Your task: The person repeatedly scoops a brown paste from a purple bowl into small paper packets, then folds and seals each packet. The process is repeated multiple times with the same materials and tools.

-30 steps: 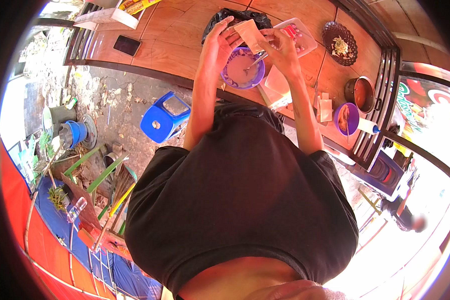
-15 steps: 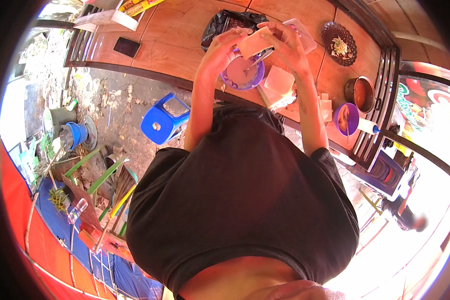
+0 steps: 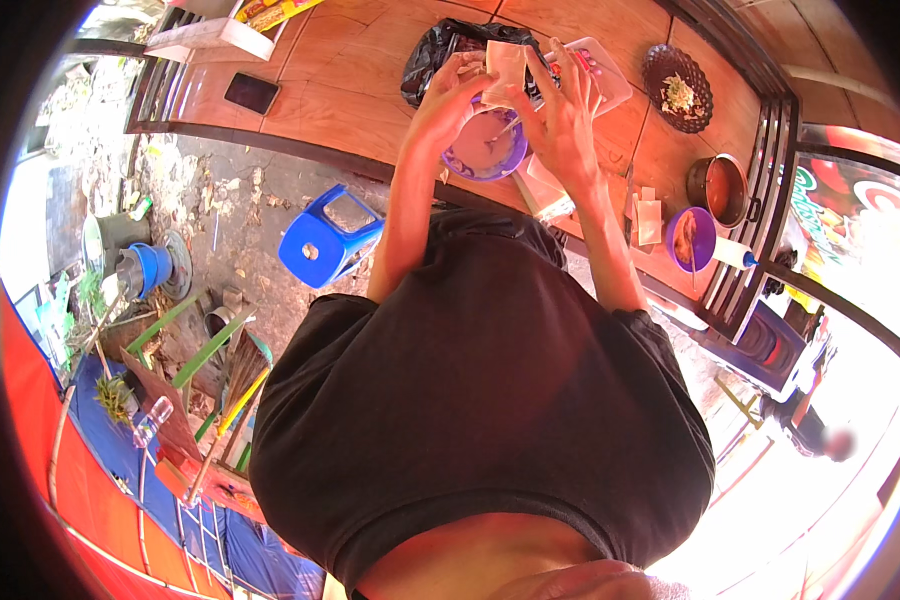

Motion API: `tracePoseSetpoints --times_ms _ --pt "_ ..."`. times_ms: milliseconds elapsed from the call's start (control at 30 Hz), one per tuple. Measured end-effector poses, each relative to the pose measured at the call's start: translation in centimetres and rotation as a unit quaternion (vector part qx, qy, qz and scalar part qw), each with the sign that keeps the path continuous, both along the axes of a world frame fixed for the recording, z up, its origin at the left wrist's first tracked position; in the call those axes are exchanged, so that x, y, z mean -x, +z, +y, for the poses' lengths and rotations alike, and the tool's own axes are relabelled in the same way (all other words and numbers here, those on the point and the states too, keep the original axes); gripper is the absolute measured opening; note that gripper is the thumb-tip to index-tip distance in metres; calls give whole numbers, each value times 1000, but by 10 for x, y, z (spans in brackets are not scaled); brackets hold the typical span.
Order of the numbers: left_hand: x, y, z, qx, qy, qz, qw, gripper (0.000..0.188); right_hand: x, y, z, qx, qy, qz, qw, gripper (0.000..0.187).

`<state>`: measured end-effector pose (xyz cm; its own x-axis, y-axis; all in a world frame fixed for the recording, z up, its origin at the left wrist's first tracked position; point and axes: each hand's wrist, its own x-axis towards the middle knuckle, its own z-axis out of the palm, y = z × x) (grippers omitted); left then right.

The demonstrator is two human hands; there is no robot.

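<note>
A thin, pale rectangular wrapper (image 3: 507, 68) is held up between my hands over the table. My left hand (image 3: 452, 98) grips its left side with bent fingers. My right hand (image 3: 567, 120) has the thumb at its lower edge and the index finger along its right edge; the other fingers stretch upward. Just below is a purple bowl (image 3: 457, 160) of pale, batter-like liquid with a spoon (image 3: 508, 127) in it. A stack of pale sheets (image 3: 542, 185) lies close to my right wrist, partly hidden by it.
A black plastic bag (image 3: 422, 72) and a pale tray (image 3: 615, 85) lie beyond my hands. To the right are a dark plate (image 3: 653, 75) of shredded food, a pot (image 3: 722, 190), a purple bowl (image 3: 705, 245) and small wrapper pieces (image 3: 649, 222). A phone (image 3: 252, 93) lies left; a blue stool (image 3: 315, 245) stands below.
The wrapper has turned from slanting to nearly upright and moved slightly up. My right hand has turned, its fingers now pointing upward, and its wrist covers more of the sheet stack.
</note>
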<state>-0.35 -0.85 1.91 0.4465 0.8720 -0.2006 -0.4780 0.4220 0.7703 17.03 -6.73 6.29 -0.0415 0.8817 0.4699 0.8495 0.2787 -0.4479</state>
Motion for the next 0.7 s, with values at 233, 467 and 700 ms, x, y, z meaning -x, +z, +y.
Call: tracePoseSetpoints --times_ms 233,467,700 --pt "-4 7 -1 3 -12 8 1000 36 11 -10 -9 42 -35 -55 997 67" --pt "-10 4 -5 33 13 32 999 39 20 -10 -6 45 -5 -12 999 74" --pt "-1 8 -3 5 2 -19 1000 33 15 -5 -2 45 -11 -5 999 67"
